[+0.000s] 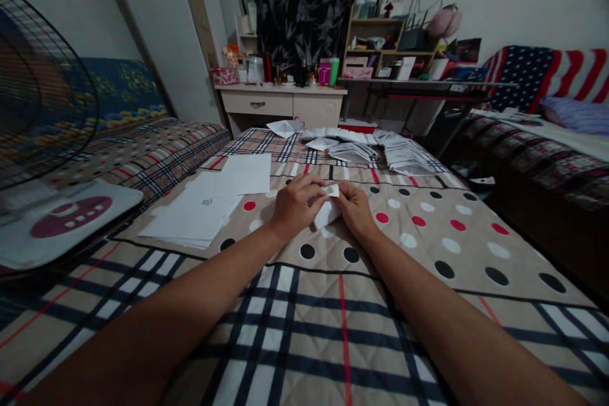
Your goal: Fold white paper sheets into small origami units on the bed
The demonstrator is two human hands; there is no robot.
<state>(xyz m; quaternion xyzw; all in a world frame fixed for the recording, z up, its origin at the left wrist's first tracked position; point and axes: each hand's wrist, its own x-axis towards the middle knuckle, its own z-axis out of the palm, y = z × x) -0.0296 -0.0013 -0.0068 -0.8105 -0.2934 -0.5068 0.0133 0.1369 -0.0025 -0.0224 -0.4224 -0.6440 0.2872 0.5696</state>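
Note:
Between my hands is a small folded piece of white paper point(327, 214), held just over the dotted bedspread. My left hand point(299, 202) pinches its left side, with the fingers curled over the upper edge. On the other side my right hand point(354, 204) grips the paper between thumb and fingers. A narrow flap sticks up between the fingertips, and the fingers hide part of the folds. Left of my hands lie loose white sheets point(190, 209), one bearing a small dark drawing. Another sheet point(247, 172) overlaps them at the top.
Folded white papers point(404, 153) are piled in rows at the bed's far end, beside a single folded piece point(284, 128). A fan point(42, 89) stands at the left above its white base point(71, 219). Beyond the patterned bedspread point(304, 330) is a white cabinet point(257, 103).

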